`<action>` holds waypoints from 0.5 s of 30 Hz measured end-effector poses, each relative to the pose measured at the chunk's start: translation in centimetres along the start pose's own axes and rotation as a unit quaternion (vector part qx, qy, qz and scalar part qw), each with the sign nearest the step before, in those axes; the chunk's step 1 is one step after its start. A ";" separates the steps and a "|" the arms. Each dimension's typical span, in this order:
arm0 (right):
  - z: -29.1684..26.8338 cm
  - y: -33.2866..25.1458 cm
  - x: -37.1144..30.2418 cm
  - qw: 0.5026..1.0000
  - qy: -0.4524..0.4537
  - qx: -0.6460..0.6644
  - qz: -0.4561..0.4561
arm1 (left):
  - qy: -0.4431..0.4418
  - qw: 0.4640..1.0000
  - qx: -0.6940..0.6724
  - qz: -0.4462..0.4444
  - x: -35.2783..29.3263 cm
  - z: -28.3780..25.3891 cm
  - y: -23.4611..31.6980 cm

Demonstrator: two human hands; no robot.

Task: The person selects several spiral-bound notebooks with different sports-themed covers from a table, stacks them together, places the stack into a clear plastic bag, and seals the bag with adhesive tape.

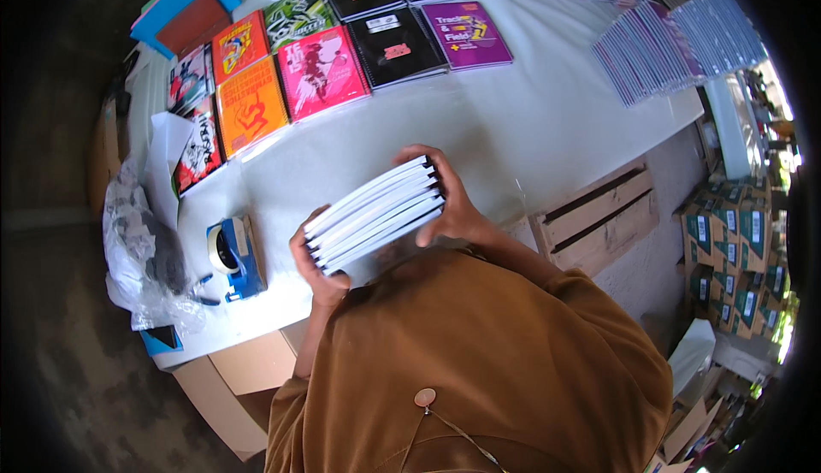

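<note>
Between my two hands is a stack of notebooks (376, 215), tilted so that its white page edges face up, with dark covers showing at the ends. My left hand (318, 259) grips the left end, thumb on the near side. At the other end my right hand (449, 199) wraps round the corner, fingers over the far side. The stack is held above the near edge of the white table (547, 131). Beyond it lie rows of spiral notebooks, among them a pink one (323, 75), an orange one (250, 107), a black one (398, 50) and a purple one (468, 35).
A blue tape dispenser (244, 255) and crumpled clear plastic (141, 251) lie at the left. Long rows of stacked notebooks (641, 54) stand at the far right. A wooden pallet (599, 216) and piled cartons (731, 251) are beyond the right edge; an open cardboard box (227, 387) sits below.
</note>
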State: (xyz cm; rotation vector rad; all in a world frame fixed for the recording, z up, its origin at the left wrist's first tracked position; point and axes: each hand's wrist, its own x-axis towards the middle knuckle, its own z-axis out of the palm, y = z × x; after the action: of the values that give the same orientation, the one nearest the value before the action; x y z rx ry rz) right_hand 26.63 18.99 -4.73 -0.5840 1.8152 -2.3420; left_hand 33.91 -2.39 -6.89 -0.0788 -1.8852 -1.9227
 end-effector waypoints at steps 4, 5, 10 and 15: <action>-0.5 1.4 -0.3 0.996 -0.007 -0.026 -0.082 | -0.007 0.990 -0.136 -0.045 -1.7 1.6 -1.4; -0.7 1.7 -0.6 0.996 -0.017 -0.039 -0.072 | -0.016 0.991 -0.124 -0.055 -2.0 1.7 -2.0; -1.1 5.0 -0.9 0.990 -0.026 -0.047 -0.131 | -0.112 0.979 0.001 -0.171 -4.7 -1.9 -10.4; -3.9 11.1 -3.2 0.988 -0.034 -0.146 0.031 | -0.299 0.912 0.257 -0.115 -3.0 -2.2 -9.8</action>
State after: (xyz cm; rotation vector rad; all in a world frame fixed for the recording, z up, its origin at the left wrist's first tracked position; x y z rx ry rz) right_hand 26.65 20.50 -16.82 -0.6222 2.1277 -2.0053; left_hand 33.76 -3.95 -17.19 -0.3231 -2.8733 -1.5706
